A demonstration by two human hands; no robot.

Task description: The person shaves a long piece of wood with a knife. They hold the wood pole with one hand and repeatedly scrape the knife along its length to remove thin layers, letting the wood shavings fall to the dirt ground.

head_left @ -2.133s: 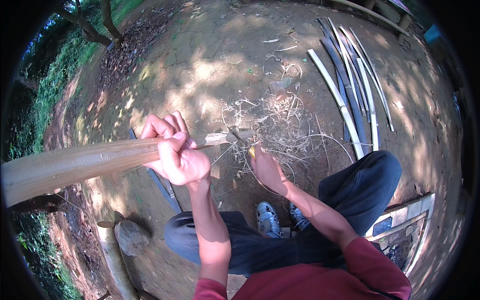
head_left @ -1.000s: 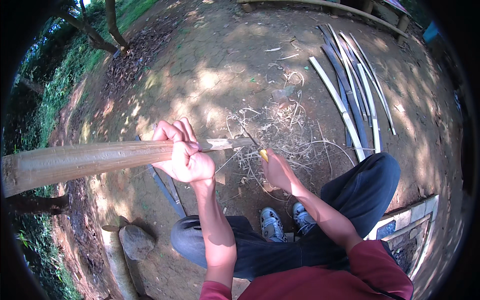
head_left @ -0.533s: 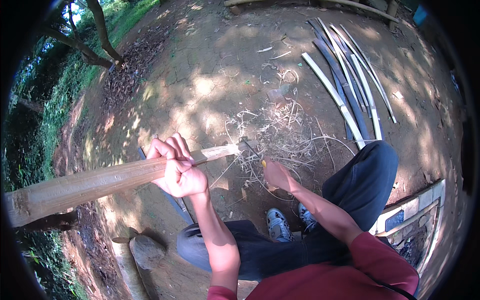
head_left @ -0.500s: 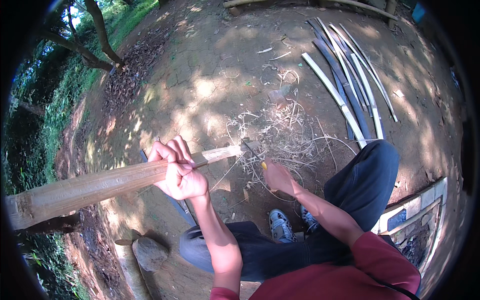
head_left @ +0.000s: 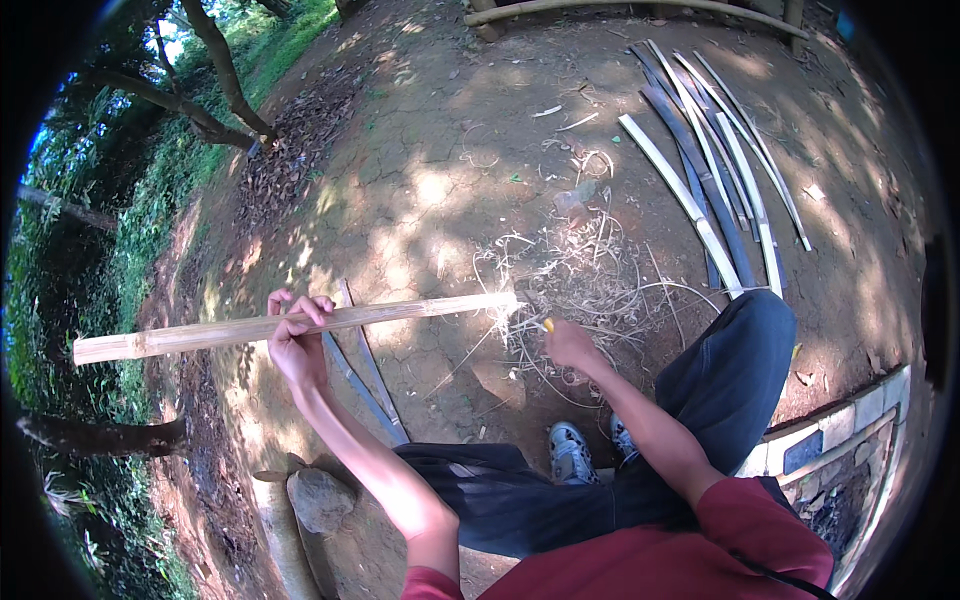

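Observation:
A long pale bamboo strip (head_left: 210, 333) runs across in front of me, nearly level, its right end slightly raised. My left hand (head_left: 298, 335) is closed around it left of its middle, some fingers curled over the top. At lower right of the strip's frayed right end, my right hand (head_left: 574, 346) grips a knife (head_left: 548, 325) by its yellow handle. The blade is hard to make out against the ground, close to that end; I cannot tell whether it touches. Under the strip's right end lies a heap of curly bamboo shavings (head_left: 590, 270).
Several split bamboo strips (head_left: 690, 170) lie on the ground at the far right. Two dark strips (head_left: 362, 375) lie beyond my left knee. A stone (head_left: 320, 500) sits beside a log (head_left: 283, 530) at lower left. At lower right is a brick-edged frame (head_left: 840, 425); trees stand far left.
The bamboo strip has swung farther from me on its left side and now shows its whole left end. My left hand has shifted left along with it; my right hand moved slightly right.

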